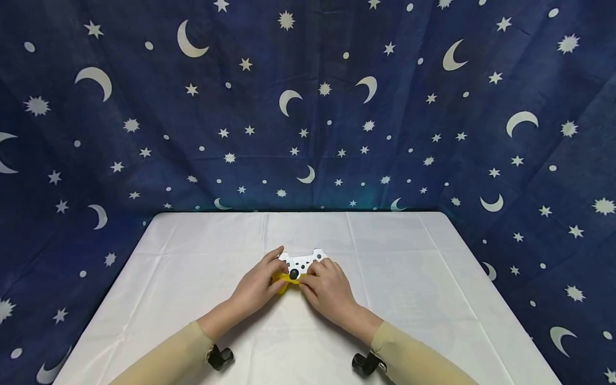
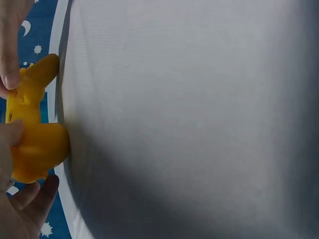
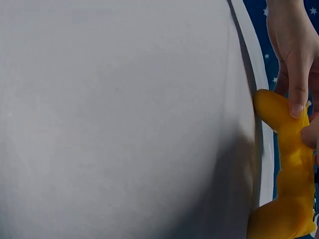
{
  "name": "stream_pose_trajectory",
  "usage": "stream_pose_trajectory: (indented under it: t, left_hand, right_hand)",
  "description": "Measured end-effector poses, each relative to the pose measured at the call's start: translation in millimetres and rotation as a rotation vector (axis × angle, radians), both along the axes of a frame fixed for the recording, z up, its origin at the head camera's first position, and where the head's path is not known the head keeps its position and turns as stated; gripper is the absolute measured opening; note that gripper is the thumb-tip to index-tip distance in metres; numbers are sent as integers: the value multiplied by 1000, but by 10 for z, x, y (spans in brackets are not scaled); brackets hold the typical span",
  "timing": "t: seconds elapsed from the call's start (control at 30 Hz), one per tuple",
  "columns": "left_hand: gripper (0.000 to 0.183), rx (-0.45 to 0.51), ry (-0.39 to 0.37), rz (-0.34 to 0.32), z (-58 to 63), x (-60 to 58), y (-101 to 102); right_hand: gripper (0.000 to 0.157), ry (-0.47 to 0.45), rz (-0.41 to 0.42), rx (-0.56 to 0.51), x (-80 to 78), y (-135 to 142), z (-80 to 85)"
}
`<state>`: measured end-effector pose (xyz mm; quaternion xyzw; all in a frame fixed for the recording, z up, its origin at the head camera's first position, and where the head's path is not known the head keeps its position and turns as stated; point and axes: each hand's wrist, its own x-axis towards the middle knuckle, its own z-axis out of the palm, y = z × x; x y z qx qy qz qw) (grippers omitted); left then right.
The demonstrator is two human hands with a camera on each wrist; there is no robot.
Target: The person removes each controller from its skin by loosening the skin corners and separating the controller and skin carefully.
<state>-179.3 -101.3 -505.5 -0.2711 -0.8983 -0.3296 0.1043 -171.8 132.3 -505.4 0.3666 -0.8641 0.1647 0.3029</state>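
A: Where is the game controller [image 1: 301, 262] held, and by what?

B: Between the two hands, in front of the person and over the white-clothed table [image 1: 308, 232]. Its white face is turned up, and the yellow cover [image 1: 283, 287] is seen along its near edge and over the grips below. Whether the cloth is touched by the grips cannot be told

A: And the hands?

B: The left end is gripped by the left hand [image 1: 257, 286], thumb on the yellow, fingers curled around. By the right hand [image 1: 332, 289], the near edge of the cover seems to be pinched between thumb and finger, with little gap left

A: What could be spoiled from here?

B: The thin edge could be torn or let slip if it is pulled too hard at one spot. The rim might be snagged on the black thumbstick [image 1: 293, 274], close beside it. And if the left grip were loosened under that pull, the controller could be twisted free and dropped
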Motion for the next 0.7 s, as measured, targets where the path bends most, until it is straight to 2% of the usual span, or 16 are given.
stream_pose_trajectory:
  t: [0.1,0.17,0.23,0.33,0.37,0.43,0.47,0.53,0.6,0.7]
  left_hand:
    - [20,15,24,16,-12,10,15]
    - [18,21,17,16,-3,15,26]
    - [16,24,9,11,16,16,34]
    - [15,14,0,13,44,16,34]
    - [15,10,2,15,46,16,26]
    - [17,8,9,20,45,16,8]
    - [18,9,11,26,41,19,0]
    - [18,14,19,30,33,17,-14]
    - [17,5,40,27,33,14,-26]
    - [14,-22,103,-1,56,9,-48]
  right_hand:
    - [13,-20,7,-59,-21,59,29]
    - [26,-98,-27,-123,-46,134,61]
    - [48,-254,-105,-185,-78,230,93]
    - [80,-584,-241,-227,-153,361,116]
    - [87,-688,-266,-227,-182,394,109]
    - [97,-838,-273,-219,-235,434,71]
    - [98,-882,-259,-224,-255,441,51]
    - [92,-916,-211,-225,-275,446,4]
    - [80,-897,-176,-224,-270,434,-23]
    - [66,-857,-173,-202,-248,403,-34]
